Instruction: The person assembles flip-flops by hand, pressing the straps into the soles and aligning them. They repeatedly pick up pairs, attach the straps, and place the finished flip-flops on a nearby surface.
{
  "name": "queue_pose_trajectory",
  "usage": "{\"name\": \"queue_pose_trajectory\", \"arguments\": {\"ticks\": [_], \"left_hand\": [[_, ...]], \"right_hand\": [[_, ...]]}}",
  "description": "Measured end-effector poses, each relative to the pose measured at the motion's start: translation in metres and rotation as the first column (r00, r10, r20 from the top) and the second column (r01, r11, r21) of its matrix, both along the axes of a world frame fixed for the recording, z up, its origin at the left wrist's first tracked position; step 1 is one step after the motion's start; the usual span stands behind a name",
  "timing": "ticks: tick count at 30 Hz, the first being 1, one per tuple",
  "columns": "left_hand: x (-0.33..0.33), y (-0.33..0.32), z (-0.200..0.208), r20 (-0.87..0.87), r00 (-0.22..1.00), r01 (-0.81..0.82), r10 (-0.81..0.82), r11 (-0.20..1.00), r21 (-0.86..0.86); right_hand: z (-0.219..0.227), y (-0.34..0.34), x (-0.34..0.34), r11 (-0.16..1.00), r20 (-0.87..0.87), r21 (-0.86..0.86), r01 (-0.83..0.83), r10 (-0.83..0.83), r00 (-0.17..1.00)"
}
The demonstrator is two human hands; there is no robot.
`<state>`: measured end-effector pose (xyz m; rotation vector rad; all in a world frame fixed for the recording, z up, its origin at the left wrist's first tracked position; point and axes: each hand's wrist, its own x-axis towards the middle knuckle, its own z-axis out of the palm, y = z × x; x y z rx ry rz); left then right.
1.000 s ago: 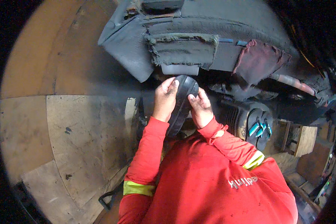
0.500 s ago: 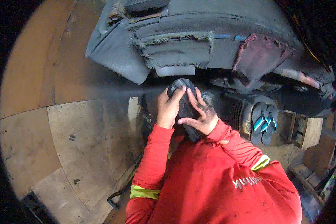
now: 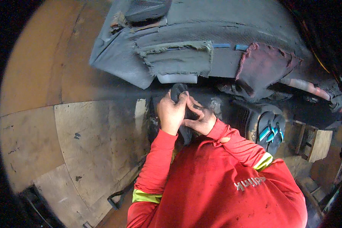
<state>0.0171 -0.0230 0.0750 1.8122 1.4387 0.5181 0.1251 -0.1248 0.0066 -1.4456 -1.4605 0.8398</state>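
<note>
Both hands hold a dark sole-shaped piece (image 3: 178,91) upright in front of my chest, its rounded end just below a pale white bar (image 3: 177,78). My left hand (image 3: 171,112) is closed round its left side, thumb pressed near the top. From the other side my right hand (image 3: 201,118) grips it, fingertips meeting the left thumb; dark dust coats the fingers. Much of the piece's middle is hidden behind the hands. A hazy streak spreads leftward from its upper end. I cannot tell whether the piece touches anything under the bar.
A dust-covered grey housing (image 3: 231,30) with a frayed cloth flap (image 3: 178,59) and a reddish cloth (image 3: 264,64) overhangs the hands. At right, dark flip-flops (image 3: 271,131) with blue straps lie near a small wooden frame (image 3: 319,144). Stained wooden panels (image 3: 98,140) stretch along the left.
The piece has turned, showing a narrower face, with its patterned surface no longer in sight. Both hands have drawn closer together and sit slightly lower. The view has shifted a little.
</note>
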Motion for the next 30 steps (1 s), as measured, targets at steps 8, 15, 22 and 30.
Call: {"name": "queue_pose_trajectory", "arguments": {"ticks": [8,15,22,30], "left_hand": [[-0.004,-0.008,-0.005,0.289,0.956,-0.036,0.053,0.997,-0.064],[0.002,-0.025,-0.003,0.625,0.734,-0.063,0.267,0.942,-0.329],[0.0,-0.031,-0.007,0.751,0.541,-0.012,0.378,0.897,-0.443],[0.003,-0.025,-0.01,0.728,0.549,0.02,0.411,0.864,-0.503]], "right_hand": [[0.004,0.004,0.008,0.985,0.206,-0.173,-0.028,0.064,0.977],[0.026,0.004,0.021,0.981,0.556,-0.192,0.04,0.075,0.828],[0.038,0.004,0.026,0.991,0.665,-0.118,0.059,0.035,0.746],[0.034,0.001,0.025,0.992,0.654,-0.098,0.085,0.0,0.757]]}}
